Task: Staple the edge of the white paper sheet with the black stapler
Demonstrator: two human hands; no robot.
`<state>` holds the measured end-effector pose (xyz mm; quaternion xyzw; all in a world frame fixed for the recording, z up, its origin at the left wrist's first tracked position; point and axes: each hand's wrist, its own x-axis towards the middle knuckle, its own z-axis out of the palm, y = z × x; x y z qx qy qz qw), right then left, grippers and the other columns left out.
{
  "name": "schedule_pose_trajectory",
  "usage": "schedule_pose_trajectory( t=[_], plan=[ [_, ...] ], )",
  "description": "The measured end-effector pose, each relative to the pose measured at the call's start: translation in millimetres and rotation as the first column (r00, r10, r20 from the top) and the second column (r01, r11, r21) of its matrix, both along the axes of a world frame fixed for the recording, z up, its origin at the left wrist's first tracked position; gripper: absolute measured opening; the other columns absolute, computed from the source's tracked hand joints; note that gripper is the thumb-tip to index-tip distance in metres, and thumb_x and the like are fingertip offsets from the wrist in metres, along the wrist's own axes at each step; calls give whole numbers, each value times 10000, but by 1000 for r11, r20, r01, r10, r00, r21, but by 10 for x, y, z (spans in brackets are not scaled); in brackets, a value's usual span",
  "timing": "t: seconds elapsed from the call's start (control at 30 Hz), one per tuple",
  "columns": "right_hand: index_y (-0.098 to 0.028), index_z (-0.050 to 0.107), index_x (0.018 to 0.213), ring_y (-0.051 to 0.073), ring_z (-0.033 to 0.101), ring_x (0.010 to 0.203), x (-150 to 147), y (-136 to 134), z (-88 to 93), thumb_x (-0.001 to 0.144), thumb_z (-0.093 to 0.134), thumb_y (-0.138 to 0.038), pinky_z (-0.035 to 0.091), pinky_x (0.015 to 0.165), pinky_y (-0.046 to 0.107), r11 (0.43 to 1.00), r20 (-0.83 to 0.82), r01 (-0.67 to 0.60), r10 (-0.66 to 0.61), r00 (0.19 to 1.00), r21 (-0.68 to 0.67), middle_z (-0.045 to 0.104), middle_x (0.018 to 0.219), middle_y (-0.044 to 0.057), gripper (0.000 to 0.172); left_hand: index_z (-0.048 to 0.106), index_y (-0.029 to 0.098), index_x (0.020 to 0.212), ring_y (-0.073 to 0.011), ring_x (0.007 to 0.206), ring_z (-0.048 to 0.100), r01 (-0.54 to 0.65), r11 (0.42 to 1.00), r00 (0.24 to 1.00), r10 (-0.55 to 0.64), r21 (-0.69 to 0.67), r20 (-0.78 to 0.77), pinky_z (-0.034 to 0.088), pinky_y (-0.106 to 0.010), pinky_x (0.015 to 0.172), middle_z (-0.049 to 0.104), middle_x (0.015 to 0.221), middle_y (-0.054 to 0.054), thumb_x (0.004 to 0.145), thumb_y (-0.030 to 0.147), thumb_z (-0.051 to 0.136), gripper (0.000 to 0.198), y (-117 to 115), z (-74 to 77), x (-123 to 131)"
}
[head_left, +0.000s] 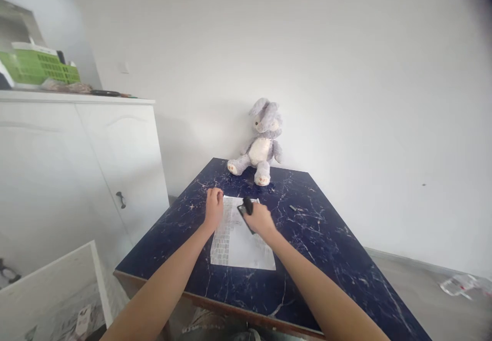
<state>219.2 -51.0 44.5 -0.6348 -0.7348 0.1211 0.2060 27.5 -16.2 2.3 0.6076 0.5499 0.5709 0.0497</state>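
Note:
A white sheet [246,246] with grey brick-like print down its left side and at its lower right lies on the dark blue marbled table [323,233]. My left hand [214,208] is at the sheet's upper left corner, its fingers curled and pressed together on the edge. Over the sheet's upper right part, my right hand [260,219] is closed round a flat black tool [248,206] with a thick handle and a rectangular plate. The plate is tilted and partly hidden by the hand, so its exact kind is unclear.
A grey plush rabbit [261,146] sits at the table's far end against the wall. A small grey object [292,208] lies right of the sheet. White cabinets [119,151] stand left, with a green basket [57,66] on top. An open white drawer [92,259] is at lower left.

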Motion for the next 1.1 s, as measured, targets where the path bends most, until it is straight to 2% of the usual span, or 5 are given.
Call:
schedule_pose_trajectory(
  t=[0.2,0.57,0.8,1.0,1.1],
  plan=[
    [-130,673,1049,283,715,929,-283,52,-167,822,625,-250,489,738,311,997,11,33,-32,999,-66,732,1057,168,261,575,208,869,-208,848,547,14,1000,1000,-14,-2,5,469,-345,797,496,918,-58,969,206,429,177,90,-102,-74],
    [-189,591,1001,268,644,948,1274,-588,-404,929,518,-458,470,817,349,993,68,111,-109,992,-29,688,1006,110,288,608,207,846,-187,781,548,117,993,993,-117,-14,-16,473,-354,809,486,917,-46,935,204,494,145,171,-185,49],
    [-159,586,1222,290,496,1248,1730,110,-341,1001,338,-373,342,1106,467,941,124,-32,-10,992,337,586,1305,159,395,594,211,858,-165,729,529,125,992,988,-124,4,-92,447,-320,752,496,913,-34,943,167,468,158,136,-155,-3],
    [-21,437,1462,346,278,1483,1388,582,-788,1006,335,-374,220,1186,493,999,412,31,-36,911,17,391,1541,257,586,614,198,798,-167,717,520,52,999,998,-52,4,-17,438,-318,750,499,842,-27,912,136,511,166,152,-92,-88],
    [38,376,1491,394,282,1476,1222,615,-922,1017,307,-368,180,1191,508,996,456,83,-82,886,18,322,1567,295,627,612,194,796,-156,710,521,18,1000,1000,-19,24,24,440,-303,740,510,845,-26,900,111,507,169,167,-88,-111]
  ],
)
